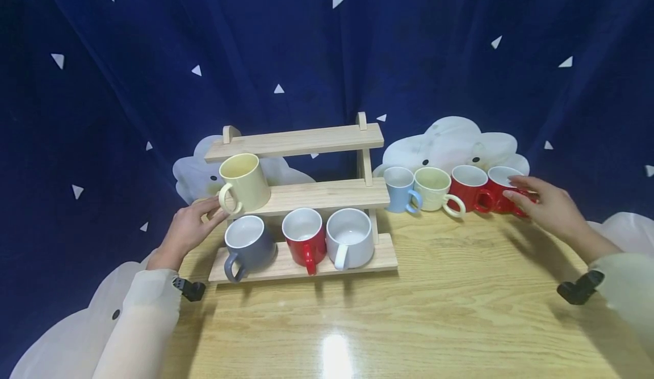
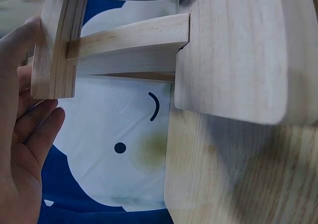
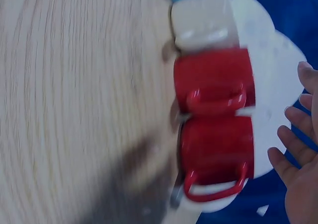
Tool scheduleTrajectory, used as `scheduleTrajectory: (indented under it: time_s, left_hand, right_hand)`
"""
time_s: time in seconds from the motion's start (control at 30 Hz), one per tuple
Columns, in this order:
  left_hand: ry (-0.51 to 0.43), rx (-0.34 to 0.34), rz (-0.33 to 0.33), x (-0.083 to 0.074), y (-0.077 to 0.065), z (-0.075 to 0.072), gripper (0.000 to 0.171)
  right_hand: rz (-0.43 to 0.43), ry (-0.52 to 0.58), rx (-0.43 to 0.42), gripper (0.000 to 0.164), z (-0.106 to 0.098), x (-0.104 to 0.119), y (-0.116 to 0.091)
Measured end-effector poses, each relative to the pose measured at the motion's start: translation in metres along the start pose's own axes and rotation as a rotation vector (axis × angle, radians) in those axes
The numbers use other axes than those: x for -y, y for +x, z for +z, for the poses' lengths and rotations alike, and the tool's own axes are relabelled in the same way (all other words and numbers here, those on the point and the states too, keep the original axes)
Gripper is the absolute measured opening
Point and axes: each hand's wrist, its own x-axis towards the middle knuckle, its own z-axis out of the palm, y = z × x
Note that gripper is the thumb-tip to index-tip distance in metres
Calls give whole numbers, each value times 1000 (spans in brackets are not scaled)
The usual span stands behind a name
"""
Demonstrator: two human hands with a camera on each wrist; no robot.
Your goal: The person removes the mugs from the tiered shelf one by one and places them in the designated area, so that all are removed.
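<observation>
Standing near the right hand (image 1: 556, 209) is the rightmost red mug (image 1: 499, 198).

the yellow mug (image 1: 247, 185) is plain, the red mugs (image 1: 497, 196) are white inside, the navy curtain (image 1: 286, 38) bears white triangles (image 1: 337, 0).

Left arm (image 1: 135, 328) stretched forward; left hand (image 1: 188, 228) gripping, thumb (image 2: 17, 42) opposite fingers (image 2: 44, 127). Right arm (image 1: 631, 288) angled inward; right hand (image 1: 554, 206) with fingers loosely spread. Wrists (image 1: 166, 257) bare beyond pale sleeves (image 1: 150, 302).
</observation>
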Motion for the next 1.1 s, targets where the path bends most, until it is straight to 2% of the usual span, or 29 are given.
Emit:
scheduleTrajectory:
  time_s: [0.23,0.73,0.9,1.1]
  left_hand:
    - [-1,20,-18,0,1,-1,50]
    - [-1,20,-21,-2,0,-1,52]
    - [0,26,-28,-2,0,-2,53]
    - [0,13,-14,-2,-1,0,52]
  right_hand:
    - [-110,8,32,52,9,38,5]
    - [-411,-78,61,52,38,120,11]
    - [-520,-106,106,54,47,148,15]
    - [-576,-130,171,56,56,182,18]
